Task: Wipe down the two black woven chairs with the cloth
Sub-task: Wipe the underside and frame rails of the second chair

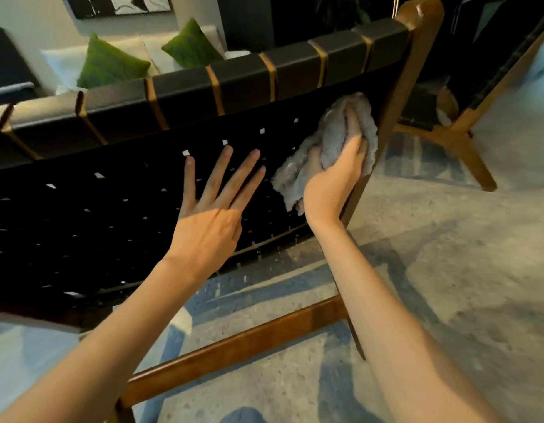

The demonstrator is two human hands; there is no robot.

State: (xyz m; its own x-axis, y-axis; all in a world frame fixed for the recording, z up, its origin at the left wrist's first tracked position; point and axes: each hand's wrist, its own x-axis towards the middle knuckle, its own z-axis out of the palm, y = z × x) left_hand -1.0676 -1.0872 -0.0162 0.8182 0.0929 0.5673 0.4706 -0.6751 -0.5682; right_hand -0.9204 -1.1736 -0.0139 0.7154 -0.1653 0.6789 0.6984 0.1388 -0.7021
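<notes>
1. The near chair (112,215) fills the left and centre of the view. It is seen from behind, with its black woven back facing the camera.
2. Black straps wrap over the wooden top rail (420,13), which runs from near left to far right.
3. The cloth (333,135) is grey and bunched. It lies against the woven back at the upper right, just beside the right wooden upright.
4. The right hand (331,178) grips the cloth. Its fingers are curled round the bunched fabric and press it onto the weave.
5. The left hand (209,227) rests on the woven back, left of the cloth and apart from it. Its fingers (215,175) are straight and spread, holding nothing.
6. A wooden crossbar (240,343) of the chair frame runs below both forearms.
7. The second chair (460,138) stands far right. Only its wooden legs and part of its dark side are in view.
8. A patterned grey and blue rug (447,254) lies under both chairs.
9. Two green cushions (108,64) lean on a pale sofa (63,62) at the far left, beyond the top rail.
</notes>
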